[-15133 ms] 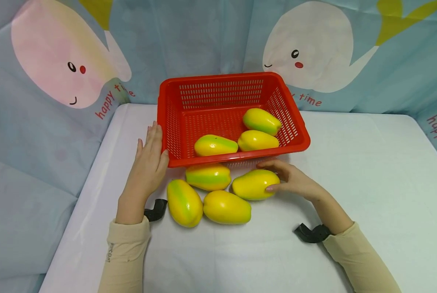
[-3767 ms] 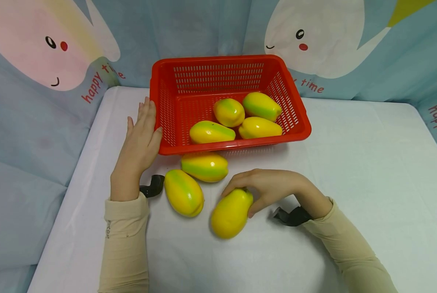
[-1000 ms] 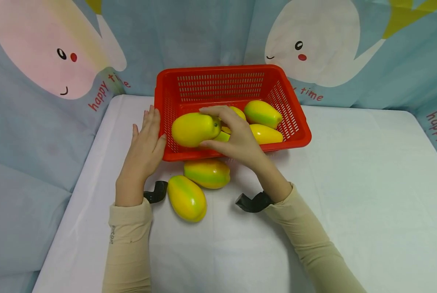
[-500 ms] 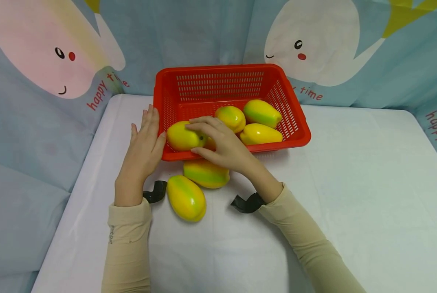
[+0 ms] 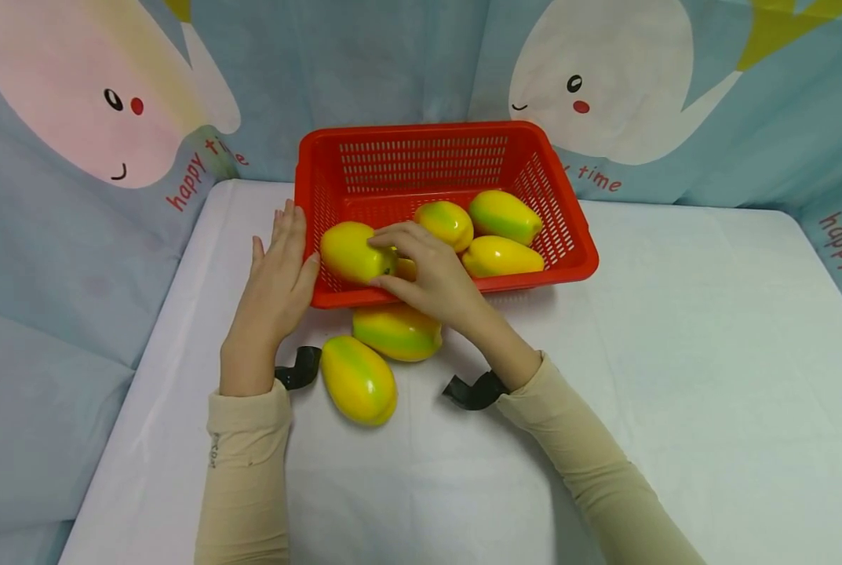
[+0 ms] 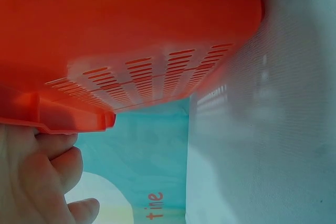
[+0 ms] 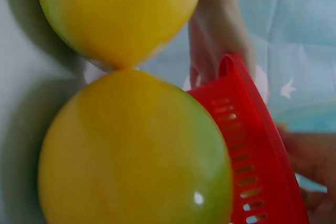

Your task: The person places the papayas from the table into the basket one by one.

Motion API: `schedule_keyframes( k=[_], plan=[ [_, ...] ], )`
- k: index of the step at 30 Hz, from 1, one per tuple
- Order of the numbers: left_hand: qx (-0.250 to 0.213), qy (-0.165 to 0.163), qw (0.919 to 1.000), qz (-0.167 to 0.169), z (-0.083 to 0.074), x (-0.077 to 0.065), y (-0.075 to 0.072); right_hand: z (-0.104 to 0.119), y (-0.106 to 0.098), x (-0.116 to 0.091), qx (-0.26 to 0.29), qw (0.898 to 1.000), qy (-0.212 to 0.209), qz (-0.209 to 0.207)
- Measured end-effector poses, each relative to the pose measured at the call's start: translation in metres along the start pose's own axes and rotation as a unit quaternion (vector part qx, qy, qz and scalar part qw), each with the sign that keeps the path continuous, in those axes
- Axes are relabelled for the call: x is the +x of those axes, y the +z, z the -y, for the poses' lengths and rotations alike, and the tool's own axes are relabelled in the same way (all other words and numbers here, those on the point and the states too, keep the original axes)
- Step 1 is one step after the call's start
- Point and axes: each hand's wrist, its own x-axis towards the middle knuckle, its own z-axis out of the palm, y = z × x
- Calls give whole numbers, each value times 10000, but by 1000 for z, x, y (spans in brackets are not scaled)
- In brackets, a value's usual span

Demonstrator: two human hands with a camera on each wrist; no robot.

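Note:
My right hand (image 5: 431,271) holds a yellow papaya (image 5: 350,251) by its narrow end, low in the front left corner of the red basket (image 5: 421,132). A papaya (image 5: 406,269) beneath that hand is mostly hidden. Further right in the basket lie three more papayas, one at the middle (image 5: 445,224). With fingers straight, my left hand (image 5: 272,286) rests against the basket's left side; the left wrist view shows its fingers under the rim (image 6: 68,124). Two yellow-green papayas lie on the table before the basket, one touching its front (image 5: 398,333), one nearer (image 5: 359,380).
The white-covered table (image 5: 689,353) stretches to the right of the basket. A blue curtain (image 5: 392,63) with whale prints hangs close behind it. Black wrist mounts (image 5: 473,391) stick out from both sleeves.
Earlier, my right hand took a papaya from the table and carried it over the basket; since then it has come down into the left corner. The basket holds more papayas than at first.

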Motion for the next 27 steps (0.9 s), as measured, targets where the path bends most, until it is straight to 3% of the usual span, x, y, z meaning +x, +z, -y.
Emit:
schedule_keyframes(
  k=[6, 13, 19, 27],
  plan=[
    [-18, -9, 10000, -22, 0, 0, -1, 2, -1, 2, -91, 9987, 489, 130],
    [-12, 8, 10000, -31, 0, 0, 0, -1, -7, 2, 1278, 9888, 756, 135],
    [2, 25, 10000, -12, 0, 0, 0, -4, -11, -2, 2413, 9681, 673, 25],
    [2, 13, 10000, 6, 0, -1, 0, -2, -19, -20, 3041, 9513, 503, 64]
  ],
)
